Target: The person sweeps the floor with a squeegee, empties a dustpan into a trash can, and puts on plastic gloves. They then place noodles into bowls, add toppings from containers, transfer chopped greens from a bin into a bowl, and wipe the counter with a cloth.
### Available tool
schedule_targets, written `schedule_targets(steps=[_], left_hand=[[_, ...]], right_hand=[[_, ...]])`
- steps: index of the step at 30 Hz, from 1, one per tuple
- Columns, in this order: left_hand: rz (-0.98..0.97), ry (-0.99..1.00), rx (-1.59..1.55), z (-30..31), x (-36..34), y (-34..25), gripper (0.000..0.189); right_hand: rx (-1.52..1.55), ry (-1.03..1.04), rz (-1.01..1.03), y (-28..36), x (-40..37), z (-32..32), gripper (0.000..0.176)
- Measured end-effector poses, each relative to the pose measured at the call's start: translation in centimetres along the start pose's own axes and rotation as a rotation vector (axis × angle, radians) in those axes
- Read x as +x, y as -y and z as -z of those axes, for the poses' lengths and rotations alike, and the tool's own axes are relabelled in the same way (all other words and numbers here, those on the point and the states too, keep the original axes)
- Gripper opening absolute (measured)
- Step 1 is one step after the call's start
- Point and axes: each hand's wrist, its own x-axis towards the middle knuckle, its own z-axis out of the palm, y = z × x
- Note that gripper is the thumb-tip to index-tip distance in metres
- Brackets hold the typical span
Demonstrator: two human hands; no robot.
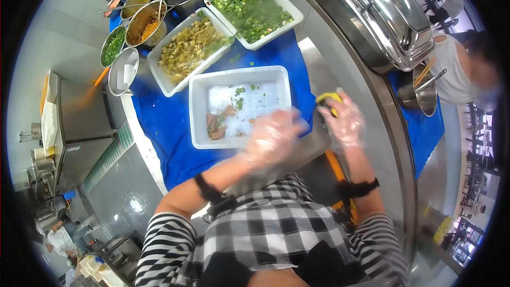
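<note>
My left hand [271,137], in a clear plastic glove, is over the front right corner of a white plastic tub [194,95]. Motion smears its fingers. In the tub lie a few pieces of sliced meat [217,125] and scattered bits of chopped green onion [239,95]. To the right of the tub, my right hand [346,122], gloved the same way, is closed on a rounded yellow-and-black object [328,101]; I cannot tell what kind of thing it is.
Behind stand a tub of chopped pickled vegetables [192,48] and one of chopped green onions [254,10]. Metal pots [146,24] crowd the back left. A blue cloth [167,127] covers the table. A chafing dish [382,16] and a person [451,69] are at right.
</note>
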Motion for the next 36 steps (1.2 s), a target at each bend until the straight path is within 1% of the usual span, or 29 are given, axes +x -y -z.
schedule_targets(steps=[2, 3, 4, 5, 6, 7, 8, 9, 10, 11, 12, 14, 15, 17, 20, 22, 24, 25, 26, 27, 28, 29, 30, 31, 32, 33, 34, 35, 36], left_hand=[[0.218, -0.376, 0.195, 3.1, -2.4, 4.1, 0.052], [0.538, -0.430, 0.428, 4.4, -3.6, 6.0, 0.064], [0.688, -0.497, 0.562, 5.6, -5.8, 8.3, 0.070], [0.860, -0.502, 0.517, 5.8, -7.9, 10.8, 0.076], [1.010, -0.392, 0.436, 5.7, -10.2, 12.5, 0.070], [1.165, -0.246, 0.130, 5.3, -12.0, 13.8, 0.058], [1.096, -0.114, 0.048, 3.4, -15.0, 17.1, 0.043], [1.097, -0.119, 0.045, 3.2, -15.5, 16.7, 0.043], [1.067, -0.235, -0.179, 2.8, -15.9, 15.9, 0.038], [1.028, -0.348, -0.404, 2.4, -16.2, 15.1, 0.032], [1.030, -0.350, -0.411, 2.0, -16.4, 14.3, 0.032], [0.984, -0.477, -0.667, 1.4, -16.0, 12.9, 0.025], [0.985, -0.478, -0.669, 0.9, -15.4, 12.5, 0.025], [1.029, -0.479, -0.717, -0.4, -13.7, 11.2, 0.021], [0.946, -0.319, -0.673, -1.8, -8.0, 8.6, 0.020], [0.852, -0.462, -1.018, -4.8, -3.8, 6.3, 0.020], [0.805, -0.161, -1.016, -5.7, -0.5, 4.6, 0.021], [0.727, -0.005, -0.975, -5.4, 0.3, 3.9, 0.023], [0.726, -0.017, -0.975, -4.8, 0.3, 3.6, 0.023], [0.686, 0.106, -0.835, -4.3, 0.1, 3.3, 0.027], [0.647, 0.227, -0.693, -3.9, -0.3, 3.2, 0.032], [0.515, 0.069, -0.619, -3.9, -2.0, 4.3, 0.032], [0.385, -0.088, -0.538, -3.3, -4.5, 5.9, 0.033], [0.562, -0.243, -0.412, -1.0, -6.9, 6.4, 0.033], [0.546, -0.435, -0.091, 0.4, -9.5, 8.5, 0.033], [0.757, -0.568, 0.034, 2.1, -12.5, 10.5, 0.037], [0.978, -0.716, 0.081, 4.6, -14.7, 12.0, 0.040], [1.192, -0.794, 0.319, 5.8, -17.3, 13.8, 0.049], [1.441, -0.851, 0.403, 6.1, -19.8, 16.8, 0.056]], right_hand=[[-0.039, -0.009, 0.054, 2.0, 2.0, -2.1, 0.032], [-0.061, 0.130, 0.022, 3.0, 2.7, -3.0, 0.032], [-0.083, 0.269, -0.012, 3.5, 3.1, -3.6, 0.031], [-0.081, 0.270, -0.008, 3.3, 3.4, -3.8, 0.031], [-0.109, 0.315, 0.051, 2.7, 4.1, -3.8, 0.027], [-0.138, 0.363, 0.107, 1.8, 4.2, -3.7, 0.022], [-0.113, 0.309, 0.115, -0.2, 3.8, -3.7, 0.017], [-0.074, 0.145, 0.166, -2.4, 3.4, -3.4, 0.013], [-0.176, 0.206, 0.069, -4.7, 3.4, -2.7, 0.012], [-0.156, 0.147, 0.045, -7.0, 2.9, -1.8, 0.013], [-0.249, 0.248, -0.014, -8.2, 2.7, 0.2, 0.017], [-0.382, 0.273, -0.127, -14.3, 0.2, -1.2, 0.018], [-0.389, 0.350, -0.218, -15.7, -1.1, -0.7, 0.019], [-0.394, 0.441, -0.356, -16.4, -3.6, 0.6, 0.020], [-0.345, 0.461, -0.481, -16.9, -6.9, 1.1, 0.022], [-0.278, 0.649, -0.552, -15.9, -7.9, 1.6, 0.021], [-0.154, 0.864, -0.239, -18.7, -10.9, -0.6, 0.020], [0.000, 0.943, -0.295, -16.8, -11.1, 0.1, 0.018], [0.157, 1.020, -0.351, -12.7, -10.8, 1.9, 0.017], [0.376, 1.119, -0.508, -9.1, -9.7, 3.6, 0.017], [0.458, 1.135, -0.270, -9.5, -10.3, 2.5, 0.024], [0.868, 1.195, -0.309, -7.4, -9.4, 3.4, 0.028], [0.945, 1.174, -0.327, -5.2, -8.4, 4.2, 0.032], [1.026, 1.151, -0.345, -2.7, -7.4, 4.9, 0.036], [1.167, 1.096, -0.368, -0.4, -6.4, 5.0, 0.040], [1.310, 1.034, -0.395, 2.0, -5.5, 5.0, 0.044], [1.486, 0.977, -0.532, 4.8, -4.5, 5.0, 0.050], [1.614, 0.913, -0.632, 9.7, -2.7, 6.5, 0.055], [1.768, 0.828, -0.748, 11.7, -2.8, 4.5, 0.058]])
